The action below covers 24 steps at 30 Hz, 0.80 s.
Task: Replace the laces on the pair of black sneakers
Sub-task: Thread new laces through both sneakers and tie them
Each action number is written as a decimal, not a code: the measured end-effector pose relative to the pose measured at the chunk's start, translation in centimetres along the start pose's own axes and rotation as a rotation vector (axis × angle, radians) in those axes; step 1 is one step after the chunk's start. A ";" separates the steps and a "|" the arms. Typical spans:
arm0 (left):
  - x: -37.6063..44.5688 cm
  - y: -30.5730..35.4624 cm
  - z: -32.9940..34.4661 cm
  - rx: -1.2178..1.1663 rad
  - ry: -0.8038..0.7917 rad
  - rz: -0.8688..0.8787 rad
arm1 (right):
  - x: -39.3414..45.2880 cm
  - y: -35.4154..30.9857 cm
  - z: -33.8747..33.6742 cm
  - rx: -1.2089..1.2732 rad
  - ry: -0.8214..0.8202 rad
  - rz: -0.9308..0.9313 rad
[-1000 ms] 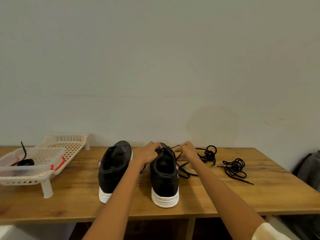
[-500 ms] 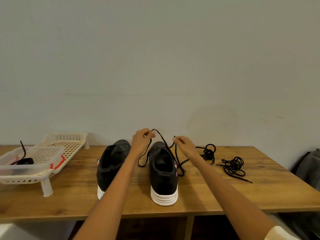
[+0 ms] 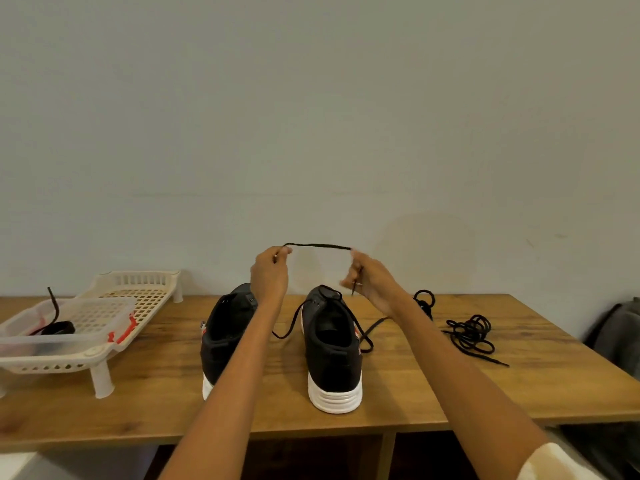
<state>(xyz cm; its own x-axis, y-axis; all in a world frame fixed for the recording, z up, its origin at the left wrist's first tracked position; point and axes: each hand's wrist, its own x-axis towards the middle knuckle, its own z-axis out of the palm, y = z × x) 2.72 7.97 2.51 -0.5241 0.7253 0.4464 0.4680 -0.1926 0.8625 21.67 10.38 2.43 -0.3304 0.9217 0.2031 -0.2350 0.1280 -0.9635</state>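
Observation:
Two black sneakers with white soles stand heels toward me on the wooden table: the left sneaker and the right sneaker. Above them, my left hand and my right hand each pinch a black lace, which stretches between them. More of that lace runs down across the right sneaker's top and loops onto the table at both its sides. Two loose bundles of black lace lie to the right: one bundle further out, another behind my right wrist.
A cream plastic rack on legs stands at the left, with a clear tub on it holding a dark lace. A grey bag sits past the table's right edge. A plain wall is close behind.
Both hands rose from the right sneaker's tongue, lifting the lace up. The lace now spans level between them, well above the shoe.

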 end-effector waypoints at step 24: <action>0.3 -0.4 1.2 -0.041 -0.315 0.011 | 1.0 1.3 0.3 -1.014 -0.072 0.399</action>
<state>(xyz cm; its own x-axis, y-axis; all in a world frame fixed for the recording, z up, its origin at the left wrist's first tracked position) 3.25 9.05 1.96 -0.2702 0.8909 0.3651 0.4400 -0.2230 0.8699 20.77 11.38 1.45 -0.2757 0.9446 -0.1780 0.7528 0.0970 -0.6510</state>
